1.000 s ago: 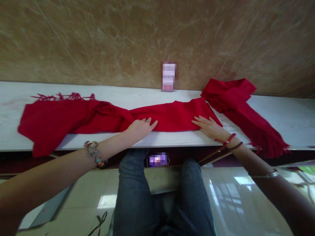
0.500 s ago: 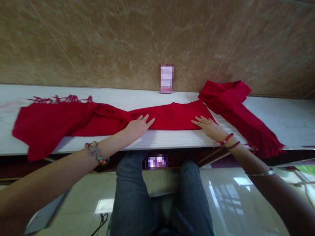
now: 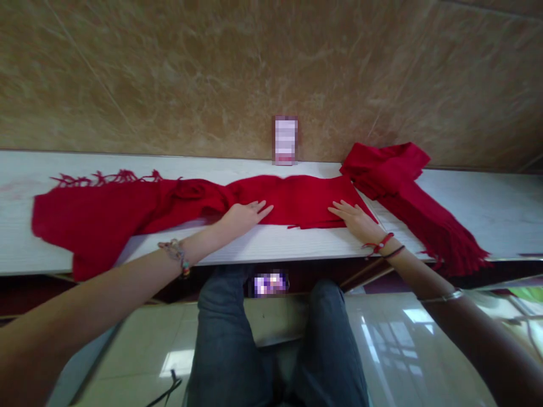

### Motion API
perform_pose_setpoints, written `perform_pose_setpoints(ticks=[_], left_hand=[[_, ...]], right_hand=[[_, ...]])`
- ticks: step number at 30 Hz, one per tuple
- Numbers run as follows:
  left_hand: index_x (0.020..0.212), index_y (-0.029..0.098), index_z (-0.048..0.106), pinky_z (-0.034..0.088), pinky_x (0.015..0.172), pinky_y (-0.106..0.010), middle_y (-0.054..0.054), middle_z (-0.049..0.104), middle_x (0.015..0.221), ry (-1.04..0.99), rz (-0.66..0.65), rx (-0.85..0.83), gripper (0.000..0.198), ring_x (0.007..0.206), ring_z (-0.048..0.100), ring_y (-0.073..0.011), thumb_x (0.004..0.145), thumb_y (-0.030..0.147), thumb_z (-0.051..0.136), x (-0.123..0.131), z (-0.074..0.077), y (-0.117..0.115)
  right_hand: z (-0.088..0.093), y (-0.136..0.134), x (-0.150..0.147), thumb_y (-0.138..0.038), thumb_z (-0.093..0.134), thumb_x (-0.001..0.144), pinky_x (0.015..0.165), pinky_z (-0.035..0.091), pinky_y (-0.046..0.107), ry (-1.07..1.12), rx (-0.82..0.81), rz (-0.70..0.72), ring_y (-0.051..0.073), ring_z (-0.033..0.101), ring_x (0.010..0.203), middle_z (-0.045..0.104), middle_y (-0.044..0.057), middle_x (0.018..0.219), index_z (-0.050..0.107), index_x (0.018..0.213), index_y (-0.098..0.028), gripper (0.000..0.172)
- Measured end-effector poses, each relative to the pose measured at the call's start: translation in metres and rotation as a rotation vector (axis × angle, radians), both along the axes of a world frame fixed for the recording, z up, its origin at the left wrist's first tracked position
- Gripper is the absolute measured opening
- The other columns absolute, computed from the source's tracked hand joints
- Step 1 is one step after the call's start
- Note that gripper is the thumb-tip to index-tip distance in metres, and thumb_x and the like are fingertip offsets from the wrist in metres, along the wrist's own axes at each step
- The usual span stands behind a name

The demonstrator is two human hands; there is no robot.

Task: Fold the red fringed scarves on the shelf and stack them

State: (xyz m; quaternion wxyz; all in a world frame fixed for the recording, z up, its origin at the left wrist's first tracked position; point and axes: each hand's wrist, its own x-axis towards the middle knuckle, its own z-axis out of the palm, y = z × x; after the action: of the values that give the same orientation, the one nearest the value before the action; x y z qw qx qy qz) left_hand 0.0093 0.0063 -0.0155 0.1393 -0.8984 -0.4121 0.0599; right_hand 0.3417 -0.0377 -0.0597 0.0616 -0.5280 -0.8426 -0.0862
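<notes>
A long red scarf (image 3: 297, 198) lies lengthwise on the white tabletop, flat in its middle and bunched toward the left. Its left part spreads wide, with fringe along the back and a corner hanging over the front edge. My left hand (image 3: 246, 216) rests palm down on the middle of the cloth, fingers stretched out. Pressed flat near the right end is my right hand (image 3: 358, 219), fingers also extended. Just beyond it, a second red piece of fringed cloth (image 3: 394, 175) lies folded over, its fringe reaching the front edge.
The narrow white table (image 3: 487, 209) runs along a brown marbled wall (image 3: 212, 73). A blurred upright phone-like device (image 3: 285, 140) leans at the wall. Another lit screen (image 3: 270, 284) sits below the table edge, above my knees. A dark cable (image 3: 167, 390) lies on the tiled floor.
My left hand has slid slightly right, and the scarf's left part has shifted right with it. The cloth bunches more beside that hand. My right hand stays nearly in place.
</notes>
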Motion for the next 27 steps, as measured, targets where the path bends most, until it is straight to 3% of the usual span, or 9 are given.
perform_pose_setpoints(ticks=[3, 8, 13, 15, 18, 23, 27], left_hand=[[0.14, 0.021, 0.036, 0.052, 0.082, -0.036, -0.011, 0.043, 0.141, 0.017, 0.002, -0.062, 0.059, 0.121, 0.05, -0.0235, 0.087, -0.001, 0.026, -0.009, -0.007, -0.004], [0.141, 0.028, 0.034, 0.05, 0.088, -0.032, -0.004, 0.041, 0.142, -0.023, 0.004, -0.106, 0.063, 0.122, 0.049, -0.0217, 0.085, 0.0, 0.032, -0.013, 0.01, -0.004], [0.143, 0.026, 0.029, 0.038, 0.101, -0.044, -0.009, 0.024, 0.149, 0.011, -0.026, -0.228, 0.062, 0.136, 0.027, -0.0265, 0.086, 0.0, 0.028, -0.013, -0.013, -0.019], [0.144, 0.027, 0.027, 0.035, 0.103, -0.043, -0.009, 0.02, 0.15, -0.013, -0.039, -0.27, 0.065, 0.137, 0.024, -0.0256, 0.085, -0.001, 0.027, -0.014, -0.017, -0.023], [0.144, 0.029, 0.024, 0.03, 0.107, -0.04, -0.009, 0.017, 0.151, -0.048, -0.051, -0.309, 0.07, 0.137, 0.023, -0.0241, 0.082, -0.005, 0.026, -0.013, -0.009, -0.026], [0.142, 0.04, 0.021, 0.031, 0.1, -0.058, -0.004, 0.009, 0.152, 0.059, 0.081, -0.41, 0.08, 0.138, 0.014, -0.0324, 0.078, -0.006, 0.031, -0.008, -0.001, -0.04], [0.14, 0.043, 0.021, 0.028, 0.101, -0.061, -0.003, 0.008, 0.152, 0.069, 0.062, -0.489, 0.089, 0.138, 0.011, -0.033, 0.069, -0.005, 0.043, -0.01, 0.007, -0.037]], right_hand=[[-0.006, -0.005, 0.005, -0.004, 0.028, 0.084, 0.099, 0.037, 0.055, -0.011, -0.04, 0.014, 0.026, 0.034, 0.132, 0.044, 0.007, 0.141, 0.046, 0.134, -0.025, 0.057], [0.007, -0.008, 0.013, -0.007, 0.026, 0.087, 0.104, 0.038, 0.043, 0.195, -0.002, 0.095, 0.019, 0.038, 0.13, 0.046, 0.007, 0.139, 0.046, 0.134, -0.022, 0.054], [0.009, -0.018, 0.017, -0.01, 0.027, 0.088, 0.102, 0.033, 0.057, 0.091, -0.11, 0.128, 0.025, 0.035, 0.131, 0.047, 0.008, 0.138, 0.051, 0.129, -0.023, 0.05], [0.008, -0.023, 0.018, -0.012, 0.026, 0.089, 0.101, 0.031, 0.06, 0.066, -0.139, 0.114, 0.026, 0.034, 0.132, 0.045, 0.008, 0.139, 0.049, 0.131, -0.023, 0.049], [0.007, -0.026, 0.02, -0.013, 0.026, 0.089, 0.101, 0.033, 0.056, 0.086, -0.134, 0.098, 0.023, 0.034, 0.132, 0.044, 0.009, 0.14, 0.047, 0.133, -0.025, 0.05], [0.002, -0.027, 0.021, -0.011, 0.029, 0.088, 0.101, 0.03, 0.06, 0.041, -0.105, 0.133, 0.025, 0.034, 0.132, 0.046, 0.008, 0.139, 0.051, 0.129, -0.027, 0.05], [0.0, -0.027, 0.02, -0.009, 0.027, 0.087, 0.099, 0.03, 0.061, 0.002, -0.087, 0.156, 0.026, 0.034, 0.133, 0.046, 0.01, 0.139, 0.051, 0.13, -0.024, 0.051]])
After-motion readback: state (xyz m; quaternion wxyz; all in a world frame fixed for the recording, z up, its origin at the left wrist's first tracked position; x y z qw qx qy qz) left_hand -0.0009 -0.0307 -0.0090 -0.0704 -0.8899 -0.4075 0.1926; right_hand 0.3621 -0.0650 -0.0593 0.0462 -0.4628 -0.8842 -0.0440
